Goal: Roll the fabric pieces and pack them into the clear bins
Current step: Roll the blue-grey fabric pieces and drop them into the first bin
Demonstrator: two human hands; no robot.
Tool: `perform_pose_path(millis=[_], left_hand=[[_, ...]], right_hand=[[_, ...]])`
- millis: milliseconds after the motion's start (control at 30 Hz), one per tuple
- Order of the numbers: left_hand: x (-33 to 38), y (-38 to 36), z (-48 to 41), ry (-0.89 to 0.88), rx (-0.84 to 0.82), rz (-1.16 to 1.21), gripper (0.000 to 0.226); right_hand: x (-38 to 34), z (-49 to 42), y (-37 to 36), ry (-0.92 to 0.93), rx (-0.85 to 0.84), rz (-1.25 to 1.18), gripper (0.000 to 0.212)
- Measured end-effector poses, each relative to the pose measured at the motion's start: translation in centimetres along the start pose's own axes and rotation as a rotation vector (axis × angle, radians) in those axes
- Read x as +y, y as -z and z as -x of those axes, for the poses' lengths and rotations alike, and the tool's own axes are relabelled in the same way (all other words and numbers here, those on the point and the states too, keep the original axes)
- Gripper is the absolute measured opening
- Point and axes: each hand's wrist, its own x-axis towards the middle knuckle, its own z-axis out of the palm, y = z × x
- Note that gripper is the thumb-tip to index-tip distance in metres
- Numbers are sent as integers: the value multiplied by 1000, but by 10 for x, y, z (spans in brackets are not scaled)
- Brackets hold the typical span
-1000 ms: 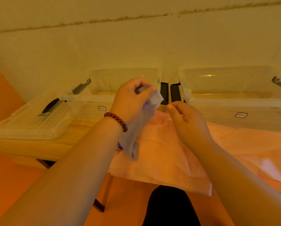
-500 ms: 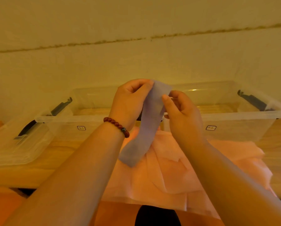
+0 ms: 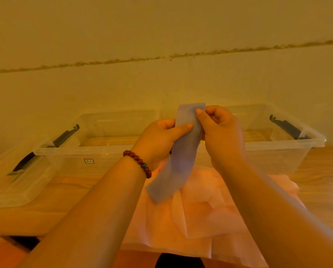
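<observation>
Both hands are up in front of the bins here. The left hand [image 3: 157, 141], with a red bead bracelet [image 3: 138, 163] at the wrist, pinches a thin grey-blue fabric strip [image 3: 181, 163] a little below its top edge, thumb flat across the front and fingers behind. The right hand [image 3: 222, 132] takes the strip near its top right corner, thumb on the face, fingers curled in behind. So each grip is narrow and closed on the cloth.

The strip is held in the air. Its free end hangs down and bends toward the left, with the tip over the pale pink fabric sheets [image 3: 210, 211] spread on the wooden bench [image 3: 69, 192]. Whether the tip touches them I cannot tell.

Behind the hands, two clear plastic bins sit side by side, the left one [image 3: 74, 151] and the right one [image 3: 277, 145]. Both are open, and no fabric shows in the parts I can see. A clear plastic lid [image 3: 16, 182] lies on the bench to the left.

How will the strip handle? Light and limp, I'd say: it droops under its own weight and holds no shape. It looks smooth, so a loose roll could spring open. It is best taken at the short top edge, at both corners, and turned over tightly from there while the tail hangs free. Rolling looks about to begin, and packing is not yet started.
</observation>
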Motion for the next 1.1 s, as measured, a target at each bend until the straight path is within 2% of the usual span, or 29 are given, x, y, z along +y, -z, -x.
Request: perform_pose_path(millis=[67, 200, 333, 500, 600, 733, 900, 1000, 1100], left_hand=[[1, -1, -1, -44, 54, 23, 24], [8, -6, 1, -114, 89, 87, 15], [7, -3, 0, -60, 18, 127, 28], [0, -1, 4, -13, -25, 275, 9], [2, 0, 5, -15, -39, 222, 10], [9, 4, 5, 43, -122, 194, 25], [20, 6, 3, 11, -83, 143, 22], [29, 5, 0, -23, -107, 55, 41], [35, 3, -3, -49, -89, 24, 32]], right_hand=[[-4, -2, 1, -22, -4, -51, 23], [-20, -9, 2, -41, -7, -100, 24], [-36, -20, 3, -54, -46, -174, 28], [-47, -26, 5, -86, -75, -249, 27], [-51, -26, 2, -88, -65, -242, 26], [-53, -24, -1, -91, -55, -235, 25], [-50, -23, 0, -117, -63, -210, 21], [-54, -26, 1, -111, -64, -206, 18], [-60, -31, 3, -87, -42, -209, 19]])
